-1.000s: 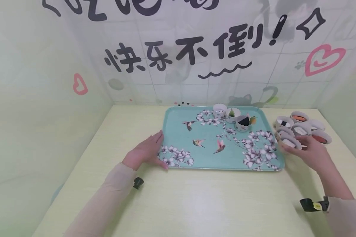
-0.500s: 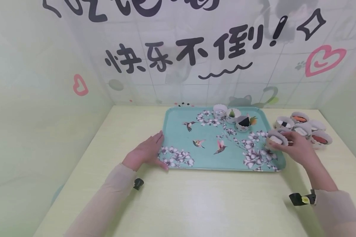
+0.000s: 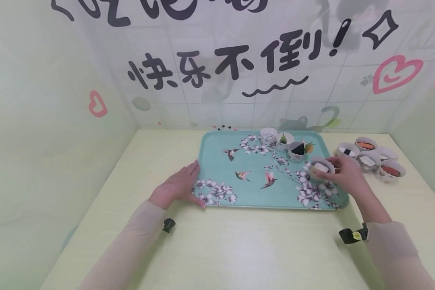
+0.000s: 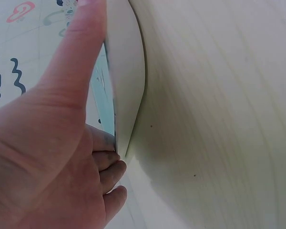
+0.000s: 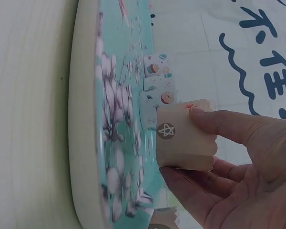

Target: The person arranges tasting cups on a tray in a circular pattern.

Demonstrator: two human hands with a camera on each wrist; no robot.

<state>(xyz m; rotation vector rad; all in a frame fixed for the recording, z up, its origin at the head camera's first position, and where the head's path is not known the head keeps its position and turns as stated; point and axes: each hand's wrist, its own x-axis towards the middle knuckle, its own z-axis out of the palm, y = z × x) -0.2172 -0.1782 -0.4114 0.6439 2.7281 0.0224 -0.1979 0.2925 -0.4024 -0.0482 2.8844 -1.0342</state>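
My right hand (image 3: 349, 173) pinches a pale scalloped paper baking cup (image 3: 314, 172) between thumb and fingers, over the right part of a turquoise tray (image 3: 253, 197). A white piece of food sits in that cup. In the right wrist view the cup (image 5: 186, 143) is upright, with a round star mark on its side, close over the tray. My left hand (image 3: 175, 185) rests at the tray's front left corner, fingers along the left edge and thumb by the front edge. The left wrist view has the thumb (image 4: 71, 62) stretched along the tray's rim (image 4: 126, 62).
At the tray's back right stand a white cup (image 3: 268, 137), one with green leaf (image 3: 284, 141) and one with a black wedge (image 3: 296, 152). Several more cups, including one with orange food (image 3: 365, 145) and one with red food (image 3: 390, 172), cluster right of the tray, near the wall.
My right hand has moved the cup with the white piece left, from the cluster beside the tray to over the tray's right part. The left hand has stayed put.
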